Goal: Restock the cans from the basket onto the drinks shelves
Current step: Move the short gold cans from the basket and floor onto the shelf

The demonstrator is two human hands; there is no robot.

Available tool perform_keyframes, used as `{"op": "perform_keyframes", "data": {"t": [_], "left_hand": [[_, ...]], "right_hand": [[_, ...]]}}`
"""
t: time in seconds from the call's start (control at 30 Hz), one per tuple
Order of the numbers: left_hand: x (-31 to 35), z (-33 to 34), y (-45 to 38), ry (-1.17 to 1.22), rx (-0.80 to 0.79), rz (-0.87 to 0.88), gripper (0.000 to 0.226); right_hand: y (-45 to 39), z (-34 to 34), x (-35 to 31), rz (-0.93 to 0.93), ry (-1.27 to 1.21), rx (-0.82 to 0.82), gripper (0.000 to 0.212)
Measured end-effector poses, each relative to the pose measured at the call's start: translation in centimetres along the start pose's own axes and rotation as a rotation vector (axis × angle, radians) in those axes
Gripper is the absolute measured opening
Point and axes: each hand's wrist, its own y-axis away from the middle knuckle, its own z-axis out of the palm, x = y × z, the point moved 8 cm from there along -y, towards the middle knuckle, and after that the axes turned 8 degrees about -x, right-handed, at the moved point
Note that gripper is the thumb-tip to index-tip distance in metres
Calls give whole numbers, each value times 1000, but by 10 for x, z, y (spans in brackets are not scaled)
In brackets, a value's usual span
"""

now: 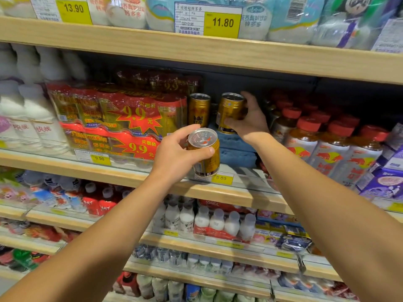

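My left hand (177, 158) grips a gold can (206, 159) in front of the middle shelf edge (122, 173), its silver top facing me. My right hand (250, 120) reaches into the shelf and holds a second gold can (229, 110), tilted slightly, over a blue cloth-like pad (236, 149). A third gold can (198, 110) stands upright on the shelf just left of it. The basket is not in view.
Red shrink-wrapped multipacks (117, 118) fill the shelf left of the cans. Red-capped bottles (327, 147) stand to the right, white bottles (26, 118) at far left. Yellow price tags (222, 178) line the shelf edges. Lower shelves hold small bottles (216, 223).
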Motion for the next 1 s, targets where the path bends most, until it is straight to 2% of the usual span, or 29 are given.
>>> {"op": "perform_keyframes", "data": {"t": [0.1, 0.2, 0.27, 0.43, 0.63, 0.7, 0.83, 1.0], "left_hand": [[2, 0, 0, -5, 1, 4, 64], [2, 0, -1, -10, -7, 8, 63], [2, -1, -1, -12, -8, 6, 63], [3, 0, -1, -10, -15, 15, 62], [2, -2, -1, 12, -7, 14, 62], [2, -2, -1, 14, -9, 12, 62], [1, -2, -2, 6, -11, 8, 63], [0, -2, -2, 7, -11, 3, 64]], "right_hand": [[-1, 0, 0, -21, 44, 30, 92], [-3, 3, 2, -45, 41, -83, 98], [-3, 4, 3, -56, 53, -145, 92], [0, -1, 1, -86, 74, -54, 76], [5, 0, -2, -90, 162, 97, 73], [4, 0, -2, -97, 135, 77, 79], [-2, 7, 3, -83, 63, -125, 93], [3, 2, 4, -94, 46, -51, 83]]}}
